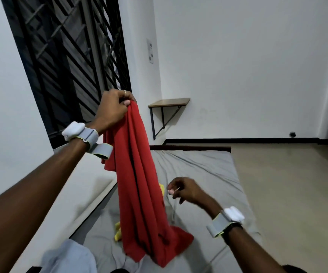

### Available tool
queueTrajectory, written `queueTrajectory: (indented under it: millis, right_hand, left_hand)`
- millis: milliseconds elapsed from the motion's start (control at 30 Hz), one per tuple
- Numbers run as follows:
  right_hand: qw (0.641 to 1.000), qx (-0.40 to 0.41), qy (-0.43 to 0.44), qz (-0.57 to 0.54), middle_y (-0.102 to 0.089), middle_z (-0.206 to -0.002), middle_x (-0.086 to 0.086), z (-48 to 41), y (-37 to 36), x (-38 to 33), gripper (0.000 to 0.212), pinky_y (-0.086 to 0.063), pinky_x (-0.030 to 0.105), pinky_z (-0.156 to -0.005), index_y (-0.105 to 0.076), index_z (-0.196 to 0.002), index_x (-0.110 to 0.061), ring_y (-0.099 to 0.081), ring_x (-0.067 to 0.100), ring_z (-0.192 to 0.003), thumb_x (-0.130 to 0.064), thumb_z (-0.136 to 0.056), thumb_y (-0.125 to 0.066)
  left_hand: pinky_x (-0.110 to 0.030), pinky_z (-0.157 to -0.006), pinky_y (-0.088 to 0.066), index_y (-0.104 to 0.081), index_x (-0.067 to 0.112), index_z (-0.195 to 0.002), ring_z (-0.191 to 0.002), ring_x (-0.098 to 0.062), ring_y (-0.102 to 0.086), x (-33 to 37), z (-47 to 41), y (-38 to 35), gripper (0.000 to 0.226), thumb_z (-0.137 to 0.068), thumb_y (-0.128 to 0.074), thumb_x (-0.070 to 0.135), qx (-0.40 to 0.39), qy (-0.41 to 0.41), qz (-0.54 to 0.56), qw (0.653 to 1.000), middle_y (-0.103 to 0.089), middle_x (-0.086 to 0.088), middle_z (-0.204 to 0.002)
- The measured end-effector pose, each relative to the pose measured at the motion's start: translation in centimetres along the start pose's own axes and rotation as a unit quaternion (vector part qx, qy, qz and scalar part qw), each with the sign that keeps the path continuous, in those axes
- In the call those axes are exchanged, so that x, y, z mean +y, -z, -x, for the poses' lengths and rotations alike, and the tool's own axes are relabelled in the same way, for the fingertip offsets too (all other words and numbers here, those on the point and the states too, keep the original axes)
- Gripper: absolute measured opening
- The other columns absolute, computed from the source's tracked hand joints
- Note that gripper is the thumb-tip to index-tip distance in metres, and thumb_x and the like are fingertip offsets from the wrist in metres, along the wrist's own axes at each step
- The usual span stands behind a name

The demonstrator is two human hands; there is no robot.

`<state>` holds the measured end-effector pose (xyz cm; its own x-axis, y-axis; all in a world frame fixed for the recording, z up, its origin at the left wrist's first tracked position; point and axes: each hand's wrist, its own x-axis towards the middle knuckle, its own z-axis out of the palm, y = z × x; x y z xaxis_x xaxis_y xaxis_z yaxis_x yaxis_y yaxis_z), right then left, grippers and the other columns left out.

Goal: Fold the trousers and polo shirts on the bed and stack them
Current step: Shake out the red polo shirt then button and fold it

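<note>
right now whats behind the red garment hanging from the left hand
Bits of something yellow show at the red garment's edges, lying on the grey bed. The cloth covers the rest, so I cannot tell what it is. The left hand holds the garment up.

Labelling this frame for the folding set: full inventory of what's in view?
red garment: 1, red, hanging from the left hand, lower end on the bed
yellow cloth: 1, yellow, on the bed, mostly hidden behind the red garment
light blue cloth: 1, pale blue, near bed edge, bottom left
bed: 1, grey sheet, centre
wall shelf: 1, wood top, black bracket, far wall
window grille: 1, black, upper left
wristbands: 2, grey-white, one per wrist
left hand: shut on the red garment, raised
right hand: open, above the bed
</note>
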<state>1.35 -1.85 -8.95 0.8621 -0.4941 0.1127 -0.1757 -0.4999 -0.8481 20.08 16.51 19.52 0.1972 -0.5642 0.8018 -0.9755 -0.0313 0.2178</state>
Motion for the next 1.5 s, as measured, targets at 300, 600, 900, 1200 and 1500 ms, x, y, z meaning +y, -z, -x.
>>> queueTrajectory:
  millis: [300, 600, 900, 1200, 1500]
  right_hand:
    - [0.984, 0.019, -0.071, -0.160, -0.071, -0.074, -0.008, -0.7, -12.7, 4.0, 0.020, -0.049, 0.028, -0.065, -0.072, -0.081, -0.028, -0.062, 0.010, -0.064, -0.021, -0.064, -0.065]
    - [0.983, 0.093, -0.013, -0.157, -0.059, -0.054, -0.014, -0.2, -16.0, 2.6, 0.028, -0.040, 0.023, -0.056, -0.071, -0.063, -0.035, -0.050, -0.002, -0.053, -0.015, -0.076, -0.086]
    - [0.944, 0.311, 0.038, -0.106, -0.074, -0.075, -0.012, 2.2, -4.6, 2.0, 0.024, -0.045, 0.011, -0.069, -0.084, -0.078, -0.026, -0.068, 0.003, -0.075, -0.003, -0.075, -0.087]
    - [0.915, 0.389, 0.057, -0.089, -0.065, -0.069, -0.003, 4.2, -1.2, 2.1, 0.029, -0.050, 0.036, -0.071, -0.064, -0.066, -0.020, -0.063, 0.017, -0.070, -0.005, -0.066, -0.089]
    - [0.937, 0.328, 0.110, -0.039, -0.068, -0.065, 0.006, 4.4, 9.7, -1.4, 0.036, -0.052, 0.041, -0.060, -0.060, -0.058, -0.013, -0.063, 0.018, -0.060, 0.005, -0.065, -0.090]
  left_hand:
    - [-0.008, -0.082, -0.044, -0.069, 0.035, -0.077, -0.081, 0.012, -0.064, -2.6, 1.1, 0.5, 0.042, -0.089, -0.055, -0.003, -0.016, 0.041, 0.017, 0.999, -0.072, 0.027, -0.078]
    - [-0.002, -0.079, -0.041, -0.073, 0.019, -0.086, -0.079, 0.015, -0.063, -4.2, 1.4, 1.3, 0.034, -0.091, -0.055, -0.009, -0.005, 0.046, 0.011, 0.999, -0.070, 0.020, -0.082]
    - [-0.001, -0.079, -0.043, -0.078, 0.010, -0.094, -0.085, -0.004, -0.066, -6.7, 2.3, 3.0, 0.027, -0.093, -0.057, -0.007, 0.048, 0.087, -0.001, 0.995, -0.075, -0.001, -0.091]
    - [0.002, -0.076, -0.040, -0.079, 0.012, -0.094, -0.091, -0.012, -0.066, -7.3, 2.6, 3.3, 0.028, -0.092, -0.058, -0.006, 0.048, 0.096, -0.019, 0.994, -0.075, -0.003, -0.090]
    - [-0.040, -0.091, -0.056, -0.077, 0.024, -0.097, -0.094, -0.026, -0.069, -9.3, 3.3, 5.3, 0.026, -0.092, -0.060, 0.005, 0.059, 0.107, -0.104, 0.987, -0.076, -0.006, -0.095]
